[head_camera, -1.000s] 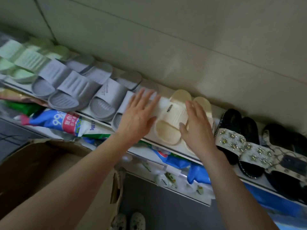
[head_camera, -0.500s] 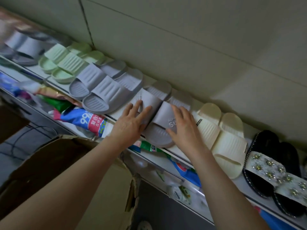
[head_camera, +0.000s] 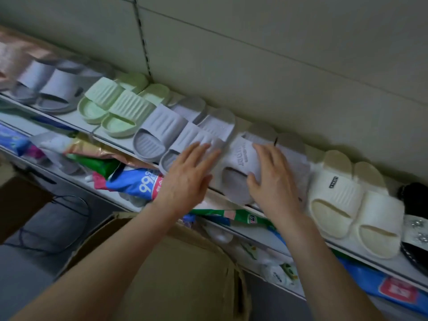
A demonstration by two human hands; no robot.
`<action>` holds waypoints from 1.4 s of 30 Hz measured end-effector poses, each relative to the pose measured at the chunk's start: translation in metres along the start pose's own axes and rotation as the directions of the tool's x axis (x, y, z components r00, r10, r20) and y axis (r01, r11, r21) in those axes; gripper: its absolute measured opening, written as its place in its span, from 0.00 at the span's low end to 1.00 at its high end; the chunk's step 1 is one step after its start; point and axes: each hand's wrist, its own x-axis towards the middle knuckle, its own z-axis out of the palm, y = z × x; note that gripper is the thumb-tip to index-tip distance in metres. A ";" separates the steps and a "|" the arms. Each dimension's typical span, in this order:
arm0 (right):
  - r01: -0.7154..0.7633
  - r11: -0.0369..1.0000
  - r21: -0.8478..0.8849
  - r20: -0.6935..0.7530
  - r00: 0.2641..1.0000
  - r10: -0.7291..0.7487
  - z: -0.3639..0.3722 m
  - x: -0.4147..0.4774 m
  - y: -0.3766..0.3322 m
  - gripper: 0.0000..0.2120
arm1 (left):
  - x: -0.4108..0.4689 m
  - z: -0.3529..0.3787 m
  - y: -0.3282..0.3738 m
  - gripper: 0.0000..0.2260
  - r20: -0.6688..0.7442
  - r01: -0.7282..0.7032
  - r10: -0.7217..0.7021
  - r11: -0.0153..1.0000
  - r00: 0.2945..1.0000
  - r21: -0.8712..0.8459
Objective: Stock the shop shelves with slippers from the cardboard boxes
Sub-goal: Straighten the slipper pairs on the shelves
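A white shelf (head_camera: 76,118) carries a row of slippers along the wall. A light grey pair with lettering on the strap (head_camera: 240,163) lies between my hands. My left hand (head_camera: 187,179) rests flat with straight fingers on the left side of it, touching the neighbouring ribbed grey pair (head_camera: 176,133). My right hand (head_camera: 275,181) lies flat over the pair's right slipper, thumb against the strap. Further left sit a green pair (head_camera: 115,107) and a darker grey pair (head_camera: 46,86). A cream pair (head_camera: 347,200) is to the right. An open cardboard box (head_camera: 185,269) stands below my arms.
Black sandals with beaded straps (head_camera: 414,218) sit at the far right of the shelf. The lower shelf holds coloured packets, among them a blue and red bag (head_camera: 139,184). A wall panel rises right behind the slippers. Grey floor with a cable shows at lower left.
Both hands shifted left along the shelf, from the cream pair to the lettered grey pair, and the view followed. The lettered grey pair now sits closer to the ribbed grey pair.
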 end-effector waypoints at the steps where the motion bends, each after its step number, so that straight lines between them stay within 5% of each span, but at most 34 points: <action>1: 0.020 0.999 0.030 -0.025 1.000 -0.019 0.012 0.006 -0.024 0.29 | -0.001 -0.011 -0.026 0.26 -0.014 0.032 -0.032 0.999 0.999 0.015; 7: 0.000 0.999 -0.036 0.125 0.992 0.005 0.072 0.052 -0.117 0.37 | -0.002 -0.038 -0.147 0.29 0.174 -0.004 -0.022 0.989 0.985 0.149; 17: -0.028 0.992 -0.126 0.288 0.955 0.064 0.069 0.076 -0.104 0.33 | 0.002 -0.033 -0.150 0.31 0.243 0.057 -0.088 0.989 0.966 0.134; 27: -0.018 0.997 -0.079 0.246 0.969 0.037 0.086 0.074 -0.098 0.36 | 0.002 -0.035 -0.143 0.32 0.279 0.114 -0.138 0.989 0.950 0.098; 31: -0.057 0.997 -0.057 0.218 0.973 0.068 0.084 0.067 -0.108 0.36 | -0.006 -0.051 -0.153 0.27 0.207 0.021 -0.027 0.999 0.978 0.029; 37: 0.014 1.000 -0.020 0.035 0.999 -0.013 0.103 0.078 -0.172 0.29 | 0.008 -0.081 -0.235 0.28 0.068 0.009 -0.016 0.994 0.998 0.110; 42: -0.030 0.999 -0.013 0.058 0.998 0.030 0.138 0.116 -0.230 0.31 | 0.040 -0.096 -0.312 0.35 0.184 -0.040 0.017 0.992 0.983 0.120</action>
